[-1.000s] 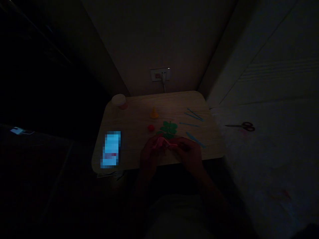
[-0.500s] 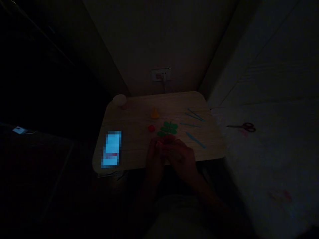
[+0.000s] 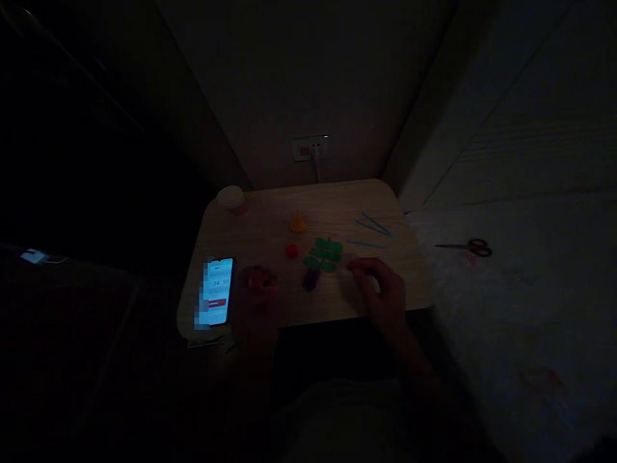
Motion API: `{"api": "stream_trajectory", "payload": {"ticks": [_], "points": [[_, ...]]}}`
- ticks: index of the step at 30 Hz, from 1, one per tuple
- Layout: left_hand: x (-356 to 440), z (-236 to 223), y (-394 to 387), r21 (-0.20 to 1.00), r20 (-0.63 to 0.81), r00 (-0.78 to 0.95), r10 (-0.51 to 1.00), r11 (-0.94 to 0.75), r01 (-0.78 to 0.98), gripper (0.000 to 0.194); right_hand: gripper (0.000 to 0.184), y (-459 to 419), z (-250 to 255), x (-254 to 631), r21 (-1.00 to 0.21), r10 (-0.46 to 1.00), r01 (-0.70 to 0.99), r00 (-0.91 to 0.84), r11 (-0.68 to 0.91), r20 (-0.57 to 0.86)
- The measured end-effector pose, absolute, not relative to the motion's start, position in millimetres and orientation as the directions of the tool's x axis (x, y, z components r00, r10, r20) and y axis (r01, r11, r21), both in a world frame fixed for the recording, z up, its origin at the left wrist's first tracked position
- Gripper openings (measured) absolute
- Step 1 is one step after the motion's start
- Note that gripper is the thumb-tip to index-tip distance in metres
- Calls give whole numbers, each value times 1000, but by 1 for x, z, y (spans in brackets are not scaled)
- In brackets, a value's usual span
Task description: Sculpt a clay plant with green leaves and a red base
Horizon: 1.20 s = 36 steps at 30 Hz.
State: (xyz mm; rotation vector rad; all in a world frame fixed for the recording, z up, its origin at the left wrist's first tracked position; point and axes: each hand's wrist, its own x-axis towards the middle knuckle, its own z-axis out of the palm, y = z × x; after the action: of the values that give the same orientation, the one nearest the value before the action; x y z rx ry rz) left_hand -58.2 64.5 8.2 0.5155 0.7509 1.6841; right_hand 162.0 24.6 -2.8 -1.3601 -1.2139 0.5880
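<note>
Above the table's front left, beside the lit phone [image 3: 219, 292], my left hand [image 3: 259, 299] has its fingers curled in. A reddish patch shows at its fingers, too dark to name. My right hand [image 3: 383, 292] is at the front right, thumb and fingertips drawn together; what they hold, if anything, is hidden. Between the hands lies a dark purple lump cluster [image 3: 311, 279], touching or just below a flat green leaf shape [image 3: 324, 254]. A small red lump [image 3: 292, 251] and an orange cone-like piece [image 3: 298, 222] sit behind. Thin blue sticks [image 3: 373, 225] lie at the right.
A pale tub [image 3: 232, 198] stands at the back left corner of the wooden table [image 3: 270, 199]. Behind it, a wall socket [image 3: 310, 148] has a plugged-in cable. Scissors [image 3: 467, 247] lie on a pale fluffy surface [image 3: 486, 308] to the right. The room is very dark.
My hands were together at the front middle; the left has moved left towards the phone, the right to the right. The purple cluster now shows, and the wide blue tool is covered.
</note>
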Motion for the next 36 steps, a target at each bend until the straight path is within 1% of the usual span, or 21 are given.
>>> {"api": "stream_trajectory", "payload": {"ticks": [2,5,6,8,11,13,15,18,22,24,26,28,30,32,34,36], "points": [[-48,9,62,733,-37,-217,975,-121,-669,38,7,21,0,151,-908,911,331,231,257,343],[-35,11,58,774,-34,-180,983,-88,-627,34,15,16,3,133,-887,921,310,75,342,382],[-33,12,57,785,-37,-177,984,-81,-614,32,17,16,3,129,-884,922,300,35,357,385],[-31,12,55,797,-45,-183,982,-75,-600,30,16,18,1,127,-879,923,304,-3,368,386],[-37,8,54,807,-49,-174,983,-64,-586,27,15,28,-9,136,-850,916,393,42,352,399],[-42,2,55,826,-20,-168,986,-79,-558,25,19,35,-16,146,-812,907,485,84,324,412],[-45,-4,57,848,10,-163,987,-94,-521,23,17,39,-21,153,-790,908,536,95,299,408],[-44,-12,59,865,-3,-197,980,-96,-492,27,14,39,-23,153,-795,917,526,67,303,394],[-38,-11,57,872,-79,-230,970,-44,-488,34,15,32,-15,142,-810,907,453,5,372,420],[-34,-6,54,860,-116,-216,969,-10,-510,39,18,29,-10,135,-817,900,410,-18,404,436],[-29,0,48,857,-143,-183,973,30,-514,39,25,27,-6,129,-812,889,392,-36,434,457],[-24,4,42,873,-162,-125,979,83,-481,37,33,25,-3,124,-789,871,404,-46,463,488],[-19,7,37,899,-167,-76,983,120,-421,35,37,24,-2,121,-762,859,443,-39,473,510],[-16,7,34,920,-167,-51,985,137,-368,35,35,24,-2,121,-739,856,500,-9,451,516],[-16,6,33,929,-172,-32,985,151,-336,35,30,24,-1,124,-724,850,542,33,427,526],[-17,5,33,928,-172,-14,985,158,-336,33,28,24,2,127,-725,841,544,61,423,537]]}}
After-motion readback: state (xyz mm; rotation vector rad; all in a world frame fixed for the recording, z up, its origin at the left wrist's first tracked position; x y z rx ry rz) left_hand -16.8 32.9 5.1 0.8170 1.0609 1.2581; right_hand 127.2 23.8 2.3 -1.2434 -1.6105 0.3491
